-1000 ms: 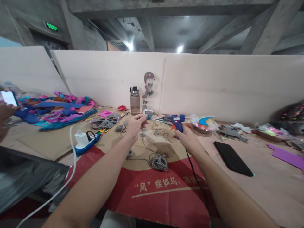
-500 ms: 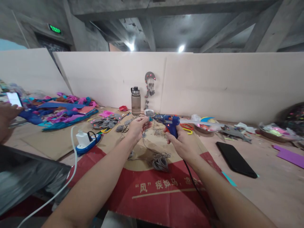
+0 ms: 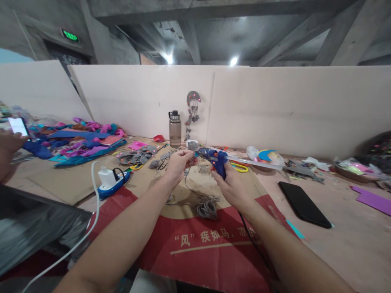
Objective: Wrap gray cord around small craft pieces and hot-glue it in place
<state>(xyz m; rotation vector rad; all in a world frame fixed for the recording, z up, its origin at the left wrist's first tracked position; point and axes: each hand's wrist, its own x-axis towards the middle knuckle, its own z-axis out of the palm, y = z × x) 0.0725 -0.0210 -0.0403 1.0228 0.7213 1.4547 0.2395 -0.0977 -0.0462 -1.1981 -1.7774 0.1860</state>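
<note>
My right hand [image 3: 229, 179] is wrapped round the handle of a blue hot glue gun [image 3: 217, 159], its nozzle pointing left and a long clear glue stick [image 3: 253, 161] sticking out of its back. My left hand [image 3: 180, 162] is closed in a pinch right by the nozzle tip. A grey cord [image 3: 186, 179] runs down from those fingers towards a loose coil of grey cord [image 3: 207, 206] on the cardboard [image 3: 180, 211]. A small teal spot shows at the fingertips; whether it belongs to the nozzle or to a held piece, I cannot tell.
A bottle [image 3: 175, 129] stands at the back beside a hanging grey moon ornament [image 3: 193, 108]. Left are grey felt pieces [image 3: 137, 156], a power strip [image 3: 113, 185] and another person's hand [image 3: 10, 142] with a phone. A black phone [image 3: 302, 203] lies right; yellow-handled scissors [image 3: 240, 167] lie behind the glue gun.
The glue gun has turned slightly, its back end swinging down and left, so the glue stick slants more. My left hand stays pinched near the nozzle.
</note>
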